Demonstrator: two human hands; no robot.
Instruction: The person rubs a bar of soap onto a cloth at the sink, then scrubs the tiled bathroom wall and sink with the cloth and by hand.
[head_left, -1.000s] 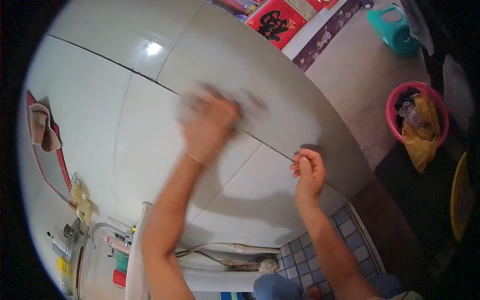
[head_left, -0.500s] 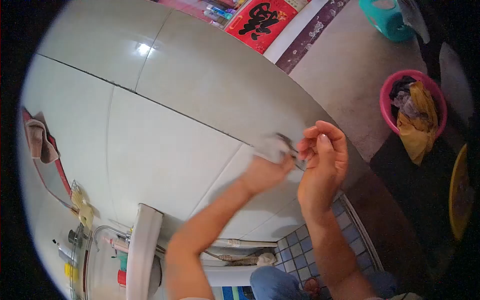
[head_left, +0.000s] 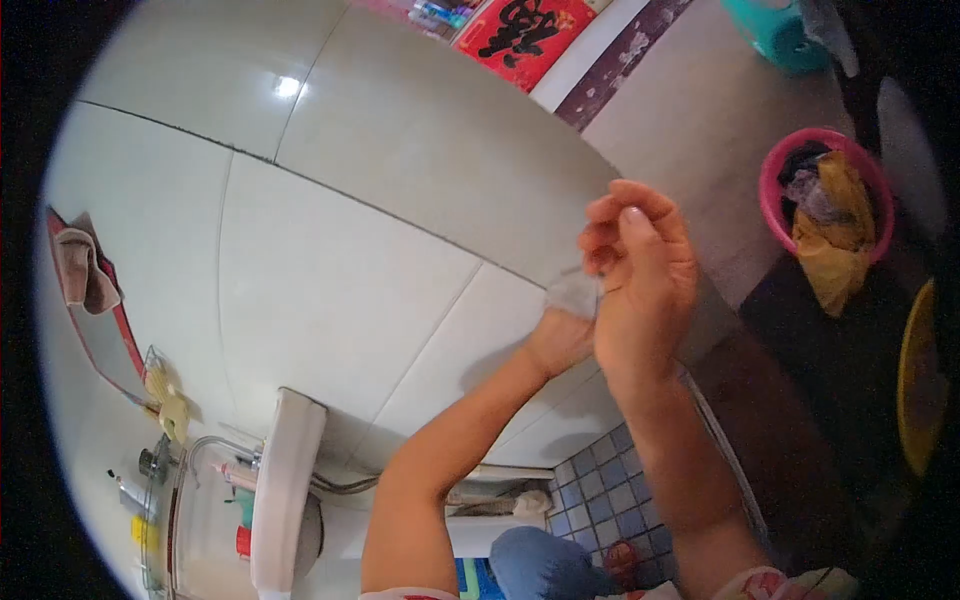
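Observation:
My right hand is raised in front of the tiled wall, fingers curled in and thumb bent over them. Whether anything is in its fingers I cannot make out. Behind its wrist and palm is my left hand, its fingers mostly hidden. A pale, greyish-white thing shows at the left hand's fingers, apparently held by them. It looks thin and soft, but its kind is unclear. The two hands overlap in view; whether they touch I cannot tell.
White wall tiles lie behind the hands. At lower left is a washbasin with a tap, and a mirror with a brown cloth. At right stand a pink basin holding cloths and a yellow basin.
My left hand has moved right, behind my right hand, with the pale thing, which was blurred by motion before. My right hand sits slightly higher in view.

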